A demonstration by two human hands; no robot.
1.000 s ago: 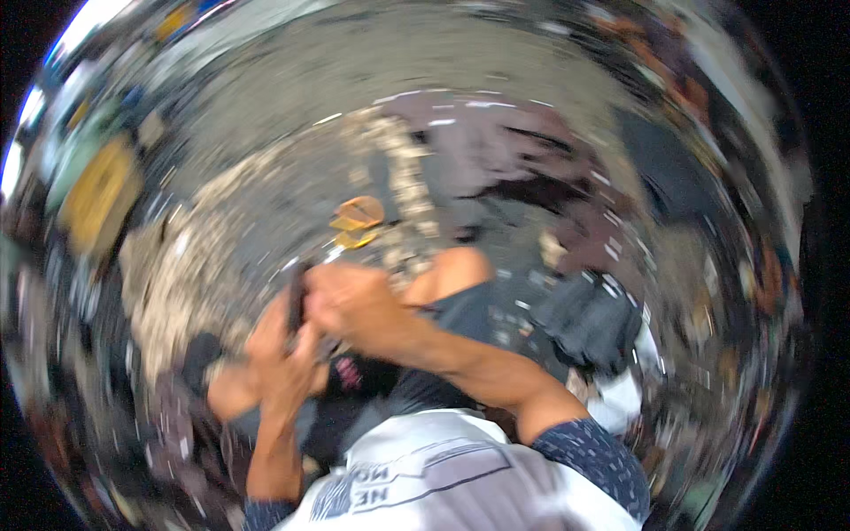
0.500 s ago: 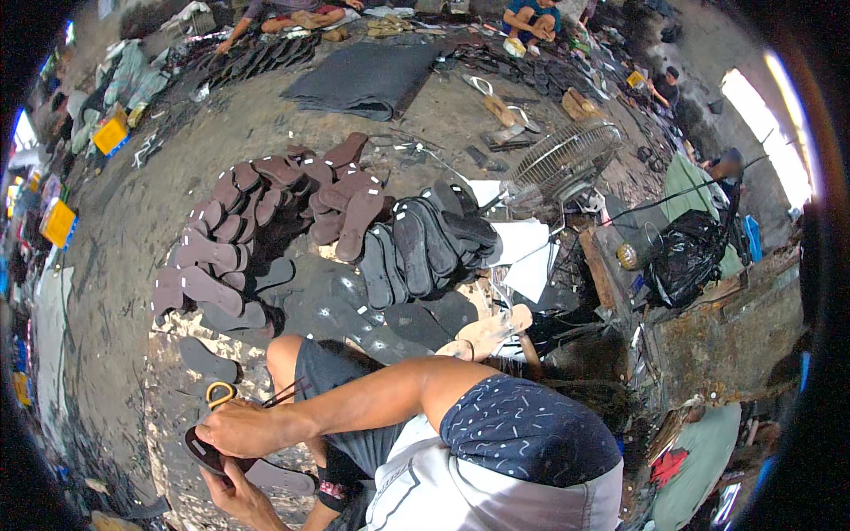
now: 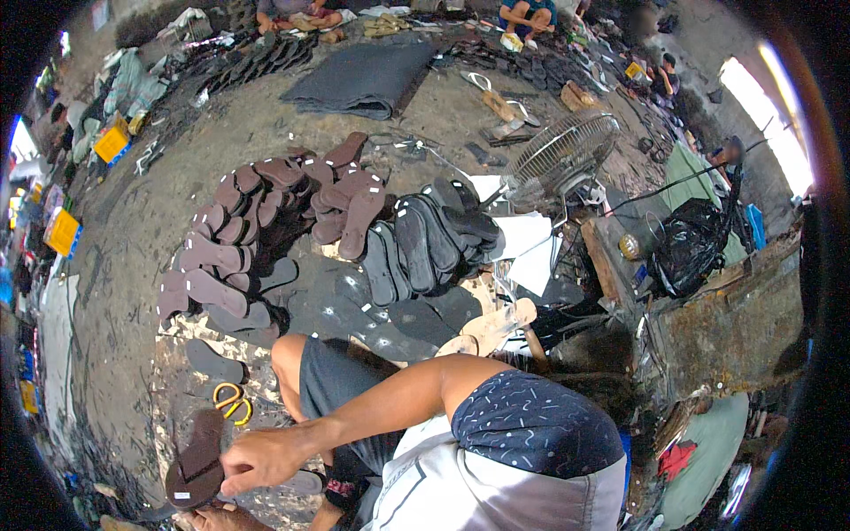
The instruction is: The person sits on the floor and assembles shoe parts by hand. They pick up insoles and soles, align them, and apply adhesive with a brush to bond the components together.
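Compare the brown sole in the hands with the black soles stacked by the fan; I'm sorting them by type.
The brown sole is a single piece, held at the lower left by the right hand with the left hand under it; the black soles lie in an overlapping row on the ground, untouched. The brown sole is reddish brown; the black soles are dark. Both have the same flat sandal-sole shape.
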